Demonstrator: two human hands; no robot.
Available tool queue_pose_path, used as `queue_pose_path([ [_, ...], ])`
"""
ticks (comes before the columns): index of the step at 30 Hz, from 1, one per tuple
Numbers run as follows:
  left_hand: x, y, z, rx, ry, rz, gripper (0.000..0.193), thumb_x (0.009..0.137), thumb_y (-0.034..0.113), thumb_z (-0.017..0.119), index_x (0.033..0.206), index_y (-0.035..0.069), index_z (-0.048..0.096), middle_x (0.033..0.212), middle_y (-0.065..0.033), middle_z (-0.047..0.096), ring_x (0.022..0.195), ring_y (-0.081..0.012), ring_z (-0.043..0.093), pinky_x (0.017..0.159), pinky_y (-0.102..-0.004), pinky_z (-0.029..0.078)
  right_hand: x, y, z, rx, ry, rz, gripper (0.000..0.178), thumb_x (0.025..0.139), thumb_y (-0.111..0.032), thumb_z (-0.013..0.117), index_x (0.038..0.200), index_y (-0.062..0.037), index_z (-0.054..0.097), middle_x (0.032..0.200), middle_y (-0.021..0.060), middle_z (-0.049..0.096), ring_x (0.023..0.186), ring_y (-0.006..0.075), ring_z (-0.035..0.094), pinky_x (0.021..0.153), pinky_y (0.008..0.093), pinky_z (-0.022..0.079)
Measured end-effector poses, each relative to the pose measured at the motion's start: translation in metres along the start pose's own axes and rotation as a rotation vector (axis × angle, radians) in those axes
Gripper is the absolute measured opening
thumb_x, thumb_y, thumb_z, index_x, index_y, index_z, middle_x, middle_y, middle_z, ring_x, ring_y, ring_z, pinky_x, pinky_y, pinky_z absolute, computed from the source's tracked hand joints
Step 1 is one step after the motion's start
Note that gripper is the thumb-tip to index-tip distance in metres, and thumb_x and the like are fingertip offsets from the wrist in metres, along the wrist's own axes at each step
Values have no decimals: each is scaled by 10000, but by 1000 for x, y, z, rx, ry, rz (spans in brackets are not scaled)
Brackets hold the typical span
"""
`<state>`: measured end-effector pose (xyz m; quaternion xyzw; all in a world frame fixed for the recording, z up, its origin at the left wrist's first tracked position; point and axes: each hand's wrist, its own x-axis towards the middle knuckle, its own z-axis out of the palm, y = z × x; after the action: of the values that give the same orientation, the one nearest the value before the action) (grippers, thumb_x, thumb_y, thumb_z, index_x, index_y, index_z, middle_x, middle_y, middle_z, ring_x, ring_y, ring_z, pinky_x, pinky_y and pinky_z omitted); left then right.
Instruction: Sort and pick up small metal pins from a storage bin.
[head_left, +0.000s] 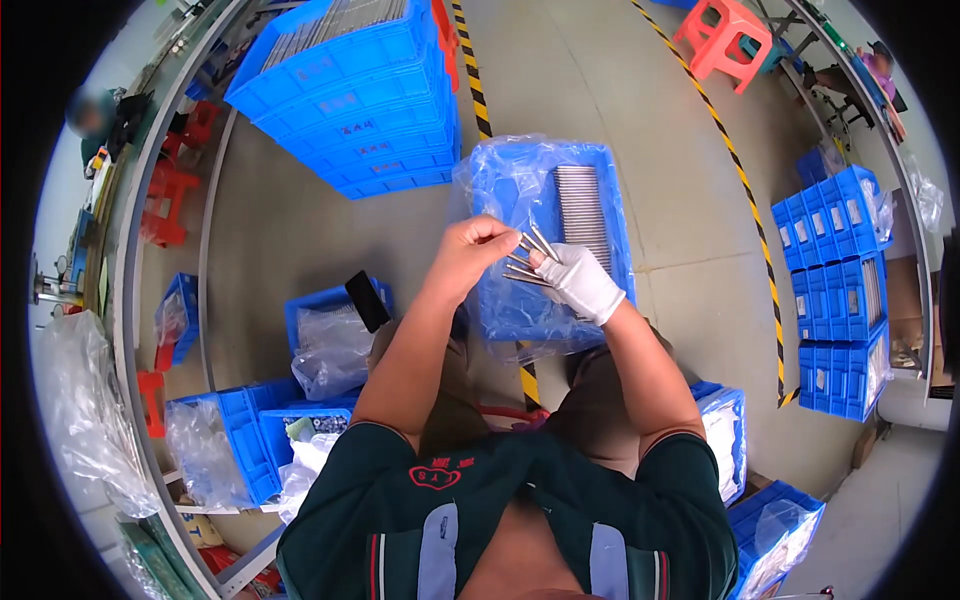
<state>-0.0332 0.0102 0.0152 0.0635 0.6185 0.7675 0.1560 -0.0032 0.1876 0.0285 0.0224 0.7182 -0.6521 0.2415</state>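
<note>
My bare left hand (pixel 474 252) is closed in a pinch at the end of a thin metal rod. My right hand (pixel 582 284), in a white glove with a bare fingertip showing, grips several slim silvery metal rods (pixel 527 279) that fan out toward the left hand. Both hands are above a blue plastic crate (pixel 618 240) lined with clear plastic film (pixel 510 185). Inside that crate, a neat row of similar rods (pixel 582 205) lies along the right side, partly hidden by my gloved hand.
Stacked blue crates (pixel 370 120) stand beyond on the left, the top one filled with rods. More crates (pixel 835 290) are stacked at the right. A black phone (pixel 367 300) rests on a crate left of my knee. Red stools (pixel 725 42) stand farther off.
</note>
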Motion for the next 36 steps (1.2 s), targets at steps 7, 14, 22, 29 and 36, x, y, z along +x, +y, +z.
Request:
queue_pose_path([
  [7,1,-4,-1,220,-24,150,136,782,133,621,761,0,609,710,21,528,656,-41,443,585,-199,351,0,3,4,-108,80,-57,312,844,-298,546,675,-36,531,520,-31,420,454,51,351,396,223,281],
  [14,1,-2,-4,-8,9,-47,128,805,130,589,775,7,602,729,15,544,682,-48,460,646,-202,356,-3,-4,4,2,-70,51,323,838,-320,551,684,-37,528,517,-23,413,437,62,351,386,223,267],
  [22,-1,0,-1,28,-58,-75,127,805,132,589,794,7,605,727,16,555,684,-46,466,650,-205,364,0,3,5,74,-63,54,319,833,-328,556,702,-38,527,521,-29,401,434,58,337,382,224,251],
  [29,2,0,-3,-16,26,-42,136,806,120,581,839,-9,609,794,-28,595,739,-67,506,711,-210,387,2,3,4,52,-143,91,308,828,-323,565,684,-56,510,530,-36,388,441,58,339,390,227,251],
  [36,-1,8,-5,130,-133,-84,140,798,117,586,846,-11,618,819,-31,589,775,-80,513,728,-220,387,2,11,5,31,-184,110,321,828,-332,558,693,-43,520,537,-18,397,447,76,346,406,244,277],
])
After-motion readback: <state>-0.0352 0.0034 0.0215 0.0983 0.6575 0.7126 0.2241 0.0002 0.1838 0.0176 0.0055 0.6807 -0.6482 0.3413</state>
